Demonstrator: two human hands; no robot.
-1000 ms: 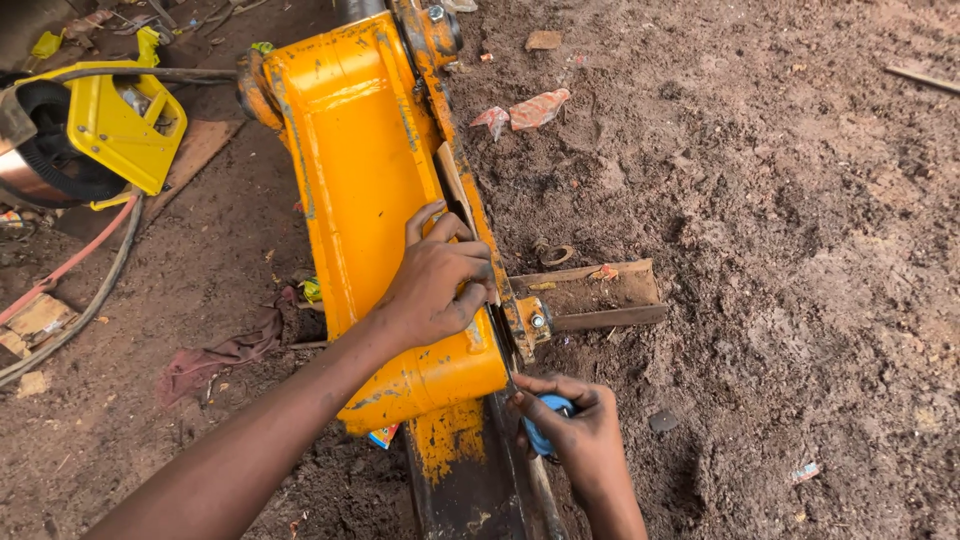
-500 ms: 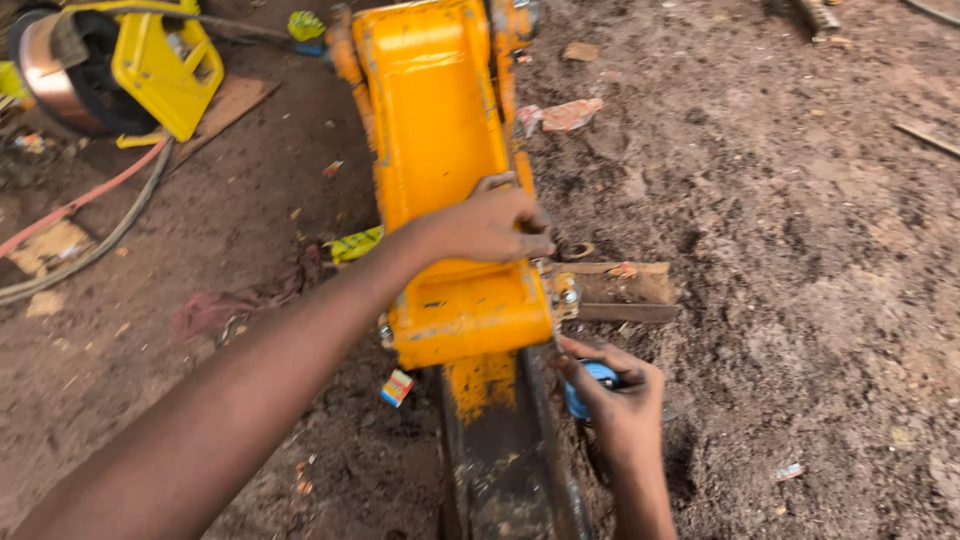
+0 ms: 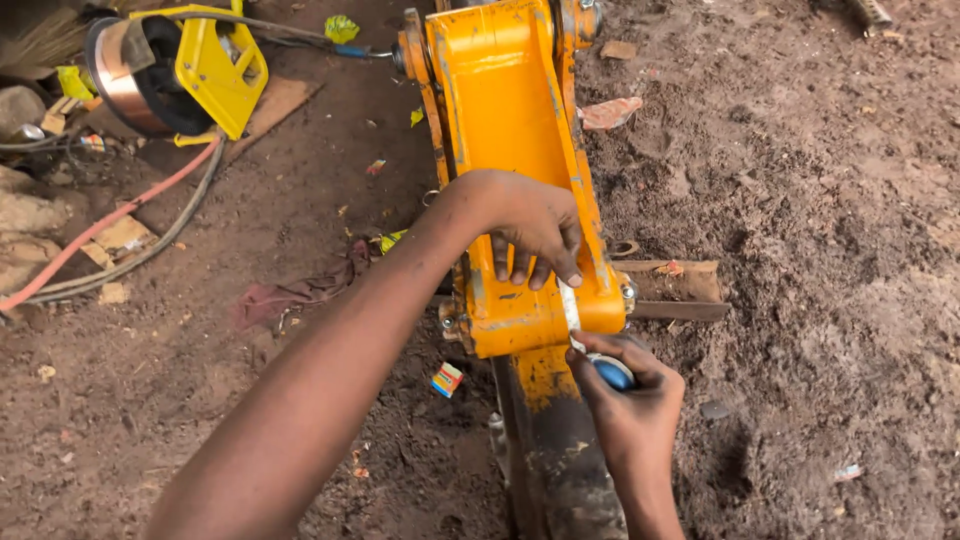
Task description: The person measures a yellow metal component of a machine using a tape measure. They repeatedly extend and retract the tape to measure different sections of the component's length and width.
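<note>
A big orange steel bracket (image 3: 500, 100) lies on the dirt, joined at its near end to a dark, grimy steel arm (image 3: 560, 470). My left hand (image 3: 525, 225) rests on the bracket's near right edge, fingertips pinning the end of a pale tape blade (image 3: 570, 305). My right hand (image 3: 635, 415) is just below the bracket's corner, closed around a blue tape measure case (image 3: 612, 372) from which the blade runs up to my left fingers.
A wooden block (image 3: 680, 285) lies under the bracket's right side. A yellow-framed wire spool (image 3: 175, 75) stands at the far left, with a red hose and dark cables (image 3: 120, 225) trailing from it. A reddish rag (image 3: 290, 295) and a small box (image 3: 447, 379) lie on the ground.
The view has shifted so the bracket sits more central. My left hand has slid to the bracket's right edge, and the right hand with the tape case has come up closer under the corner.
</note>
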